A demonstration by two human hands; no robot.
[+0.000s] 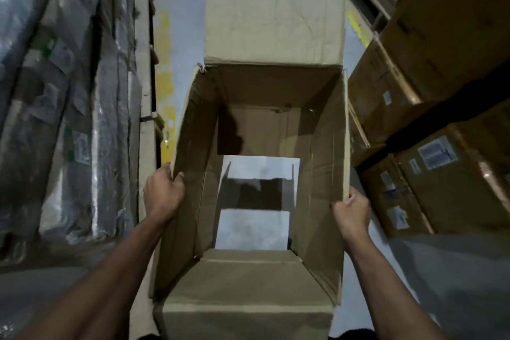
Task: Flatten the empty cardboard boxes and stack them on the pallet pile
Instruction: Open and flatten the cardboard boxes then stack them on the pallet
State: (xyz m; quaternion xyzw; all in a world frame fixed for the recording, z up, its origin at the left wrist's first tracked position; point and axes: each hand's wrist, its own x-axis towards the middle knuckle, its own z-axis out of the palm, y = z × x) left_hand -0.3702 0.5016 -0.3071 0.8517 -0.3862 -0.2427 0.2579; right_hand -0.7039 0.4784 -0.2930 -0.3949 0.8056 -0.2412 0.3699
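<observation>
One cardboard box [259,124] fills the centre of the frame, held upright in front of you with both ends open. Its walls are plain brown corrugated board, creased and scuffed. One long flap [274,26] stands out from the far rim at upper centre, and a second flap [245,292] hangs from the near rim at lower centre. Through the open bottom you see a rectangle of pale grey floor [256,225], partly crossed by a dark lower flap.

Your left hand [163,193], at centre left, grips the box's left wall at its rim, fingers curled over the edge and thumb on the inner face. Your right hand [351,211], at centre right, grips the right wall the same way. The two hands are well apart, one on each side wall.

Around the box, the floor is smooth and pale, with worn yellow paint marks [165,85] to the left of the box. At left of the frame stand tall goods wrapped in glossy, wrinkled plastic film [69,107]. At right, stacked cartons [430,130] of brown board carry white printed labels; their number cannot be counted with certainty.
</observation>
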